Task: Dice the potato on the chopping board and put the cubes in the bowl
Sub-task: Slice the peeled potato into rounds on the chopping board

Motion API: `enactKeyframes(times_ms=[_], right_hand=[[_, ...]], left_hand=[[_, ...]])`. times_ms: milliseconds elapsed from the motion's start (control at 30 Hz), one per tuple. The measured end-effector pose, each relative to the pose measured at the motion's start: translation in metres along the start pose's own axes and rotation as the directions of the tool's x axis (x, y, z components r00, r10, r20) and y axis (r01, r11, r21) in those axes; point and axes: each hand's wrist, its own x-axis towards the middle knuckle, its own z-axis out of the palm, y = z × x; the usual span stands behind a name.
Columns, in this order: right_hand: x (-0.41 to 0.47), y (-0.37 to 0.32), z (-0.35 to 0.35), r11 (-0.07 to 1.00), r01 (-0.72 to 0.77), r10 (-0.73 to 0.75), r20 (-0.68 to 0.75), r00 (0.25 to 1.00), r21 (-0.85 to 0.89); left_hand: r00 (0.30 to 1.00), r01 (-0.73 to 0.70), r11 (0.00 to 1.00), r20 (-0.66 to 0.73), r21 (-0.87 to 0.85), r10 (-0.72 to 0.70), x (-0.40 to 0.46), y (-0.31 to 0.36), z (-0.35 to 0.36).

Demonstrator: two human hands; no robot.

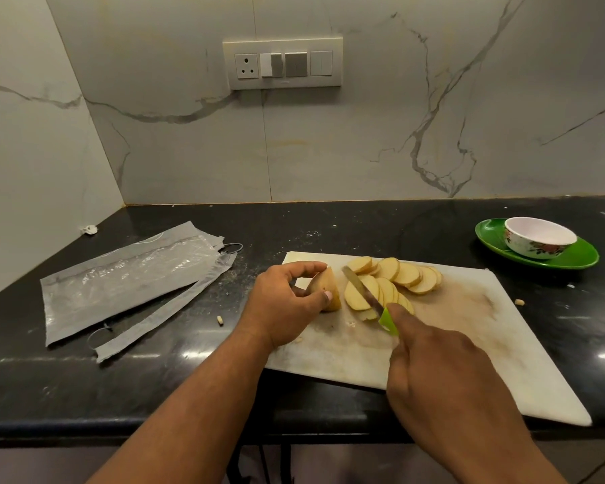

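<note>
On the white plastic chopping board [468,344], the left hand [280,305] is closing its grip around the uncut potato end [327,291]; the right hand [444,375] is gripping the green-handled knife [367,298] against pale round slices [399,277]. The floral white bowl [538,237] is sitting on a green plate [573,258], well apart on the black worktop [154,379].

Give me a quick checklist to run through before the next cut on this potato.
1. Left hand grips the uncut potato end firmly: ok.
2. Left fingertips clear of the knife blade: ok, a gap shows between them.
3. Right hand grip on the green handle: ok.
4. Slices out of the blade's path: not ok, the blade lies across several.
5. Chopping board flat on the counter: ok.
6. Bowl ready for cubes: ok, upright on the green plate; nothing diced yet.
</note>
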Motion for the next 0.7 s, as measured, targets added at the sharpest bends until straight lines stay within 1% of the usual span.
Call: enactKeyframes(times_ms=[133,267,333,400,533,600,667,700], right_hand=[[0.000,-0.002,0.014,0.989,0.014,0.001,-0.101,0.995,0.150],[0.014,0.012,0.024,0.961,0.058,-0.012,-0.171,0.985,0.271],[0.027,0.018,0.025,0.952,0.062,-0.006,-0.183,0.983,0.300],[0.039,0.023,0.025,0.948,0.062,-0.011,-0.162,0.987,0.312],[0.058,0.022,0.029,0.963,0.092,-0.065,-0.111,0.992,0.254],[0.070,0.016,0.031,0.963,0.102,-0.077,-0.105,0.991,0.249],[0.085,0.008,0.032,0.965,0.104,-0.074,-0.129,0.989,0.242],[0.093,0.003,0.034,0.964,0.114,-0.078,-0.158,0.984,0.239]], left_hand=[[1.000,-0.003,1.000,0.010,0.021,0.003,0.000,-0.003,0.000],[0.999,0.020,1.000,-0.032,-0.006,-0.020,0.000,-0.003,0.001],[0.997,0.025,1.000,-0.073,0.013,-0.024,0.001,-0.003,0.001],[0.992,0.025,0.999,-0.123,0.037,-0.020,0.003,-0.004,0.002],[0.985,0.052,0.996,-0.166,0.067,-0.040,0.011,-0.006,0.002],[0.985,0.097,0.995,-0.142,0.012,-0.094,0.023,-0.008,-0.003],[0.986,0.159,0.986,-0.051,-0.056,-0.162,0.038,-0.006,-0.012],[0.986,0.166,0.986,0.014,-0.024,-0.165,0.044,-0.003,-0.017]])
